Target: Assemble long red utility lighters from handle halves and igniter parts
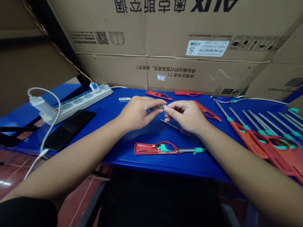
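My left hand (140, 113) and my right hand (185, 115) meet over the middle of the blue table. Thumb and fingers of both are pinched on a small metallic part (164, 107), mostly hidden by the fingertips. Just below my right hand lies a thin metal rod (170, 124) with a red bit on it. Nearer to me rests an opened red lighter casing (145, 148) with a green trigger, wires and a metal tube. Behind the hands are red casing pieces (157, 94), and another (210, 113) sits beside my right wrist.
A white power strip (81, 101) with plugs and a black phone (68, 128) lie at the left. Several assembled long lighters (276, 150) cover the right side. A cardboard sheet (118, 67) stands along the back of the blue table (120, 157).
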Tool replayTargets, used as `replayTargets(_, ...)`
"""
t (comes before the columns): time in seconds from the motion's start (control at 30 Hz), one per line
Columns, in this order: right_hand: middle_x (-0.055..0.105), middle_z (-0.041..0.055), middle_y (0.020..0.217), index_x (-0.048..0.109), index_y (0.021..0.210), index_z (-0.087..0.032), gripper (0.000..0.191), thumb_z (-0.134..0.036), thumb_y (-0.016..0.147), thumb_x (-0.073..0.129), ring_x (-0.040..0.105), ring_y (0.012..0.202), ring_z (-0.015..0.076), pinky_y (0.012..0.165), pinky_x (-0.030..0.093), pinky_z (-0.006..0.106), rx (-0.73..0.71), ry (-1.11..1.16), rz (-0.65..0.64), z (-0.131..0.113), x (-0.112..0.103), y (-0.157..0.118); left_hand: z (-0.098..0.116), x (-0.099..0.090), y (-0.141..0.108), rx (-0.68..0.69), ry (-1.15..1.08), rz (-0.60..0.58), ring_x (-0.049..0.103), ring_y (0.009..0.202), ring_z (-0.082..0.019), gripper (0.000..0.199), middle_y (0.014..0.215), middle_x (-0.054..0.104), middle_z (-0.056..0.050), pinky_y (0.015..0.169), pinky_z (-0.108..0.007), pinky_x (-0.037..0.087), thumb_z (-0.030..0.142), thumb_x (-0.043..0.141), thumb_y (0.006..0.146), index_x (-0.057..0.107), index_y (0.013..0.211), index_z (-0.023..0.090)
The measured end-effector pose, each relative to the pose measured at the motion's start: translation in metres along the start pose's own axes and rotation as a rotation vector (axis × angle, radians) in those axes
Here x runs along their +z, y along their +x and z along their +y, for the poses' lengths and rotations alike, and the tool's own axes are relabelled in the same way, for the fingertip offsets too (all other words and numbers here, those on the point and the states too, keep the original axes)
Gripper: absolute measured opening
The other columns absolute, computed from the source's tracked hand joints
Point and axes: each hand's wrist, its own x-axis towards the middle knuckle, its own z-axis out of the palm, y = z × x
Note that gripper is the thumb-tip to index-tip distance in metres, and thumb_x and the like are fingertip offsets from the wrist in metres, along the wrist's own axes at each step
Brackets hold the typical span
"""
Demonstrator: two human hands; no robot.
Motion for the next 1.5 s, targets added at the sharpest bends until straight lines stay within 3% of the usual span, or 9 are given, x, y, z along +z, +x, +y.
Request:
replayTargets(0.2,0.072,0.0027,0.068,0.072,0.077,-0.016,0.038,-0.055,0.077,0.075,0.069,0.061,0.0152,0.062,0.056,0.028,-0.002,0.015,0.027,-0.003,0.0,-0.001,0.002,0.0,-0.001,0.051,0.061,0.049,0.075,0.093,-0.018,0.024,0.105,0.078,-0.007,0.085,-0.028,0.058,0.023,0.061,0.093,0.072,0.114,0.018)
replayTargets(0.4,0.071,0.0028,0.067,0.072,0.077,-0.017,0.039,-0.056,0.082,0.069,0.068,0.06,0.0158,0.06,0.055,0.029,-0.117,-0.075,0.101,-0.006,0.002,-0.005,0.007,0.001,-0.002,0.072,0.058,0.114,0.075,0.095,-0.019,0.024,0.107,0.078,-0.008,0.085,-0.028,0.059,0.021,0.061,0.094,0.072,0.115,0.015)
replayTargets(0.6,0.07,0.0025,0.067,0.07,0.073,-0.019,0.028,-0.04,0.09,0.063,0.063,0.061,0.0145,0.06,0.05,0.028,-0.332,-0.278,0.158,-0.011,0.001,-0.008,0.015,0.004,-0.003,0.049,0.063,0.192,0.075,0.093,-0.017,0.023,0.108,0.077,-0.007,0.084,-0.026,0.059,0.02,0.061,0.094,0.072,0.114,0.016)
replayTargets(0.77,0.072,0.003,0.071,0.07,0.073,-0.021,0.022,-0.033,0.09,0.061,0.065,0.067,0.0167,0.066,0.052,0.031,-0.407,-0.381,0.226,-0.019,0.004,-0.01,0.018,0.002,-0.003,0.023,0.093,0.212,0.075,0.093,-0.017,0.024,0.109,0.077,-0.004,0.084,-0.026,0.059,0.024,0.06,0.095,0.072,0.115,0.019)
replayTargets(0.97,0.073,0.0037,0.076,0.072,0.08,-0.02,0.02,-0.037,0.088,0.065,0.067,0.068,0.0168,0.065,0.053,0.031,-0.317,-0.247,0.187,-0.016,0.004,-0.008,0.011,0.002,-0.001,0.053,0.047,0.232,0.075,0.087,-0.016,0.025,0.104,0.078,-0.005,0.08,-0.025,0.059,0.023,0.063,0.092,0.073,0.115,0.018)
replayTargets(1.1,0.074,0.0037,0.076,0.073,0.083,-0.019,0.027,-0.045,0.08,0.075,0.069,0.071,0.0178,0.068,0.056,0.032,-0.165,-0.058,0.091,-0.011,-0.003,-0.004,0.006,0.0,-0.001,0.038,0.008,0.156,0.076,0.088,-0.017,0.026,0.106,0.078,-0.007,0.081,-0.027,0.06,0.024,0.062,0.091,0.073,0.114,0.017)
replayTargets(1.3,0.074,0.0036,0.073,0.073,0.084,-0.018,0.03,-0.047,0.08,0.075,0.07,0.069,0.0176,0.07,0.057,0.032,-0.054,0.005,0.009,-0.012,-0.011,-0.002,0.002,-0.003,-0.001,0.113,0.012,0.023,0.073,0.101,-0.019,0.03,0.111,0.076,-0.008,0.089,-0.03,0.058,0.022,0.056,0.095,0.069,0.121,0.017)
replayTargets(1.4,0.074,0.0042,0.074,0.073,0.081,-0.019,0.022,-0.04,0.083,0.07,0.069,0.07,0.018,0.068,0.055,0.032,-0.13,-0.109,-0.006,-0.012,-0.015,-0.002,0.002,-0.005,0.001,0.149,-0.012,-0.062,0.071,0.105,-0.02,0.032,0.115,0.074,-0.009,0.091,-0.032,0.056,0.019,0.052,0.096,0.066,0.125,0.017)
replayTargets(1.5,0.073,0.0046,0.079,0.073,0.08,-0.02,0.013,-0.028,0.086,0.065,0.065,0.072,0.0175,0.07,0.052,0.033,-0.382,-0.404,-0.042,-0.016,-0.019,-0.004,0.009,-0.01,0.001,0.134,-0.042,-0.177,0.07,0.101,-0.021,0.03,0.11,0.074,-0.01,0.088,-0.033,0.056,0.018,0.05,0.097,0.067,0.121,0.016)
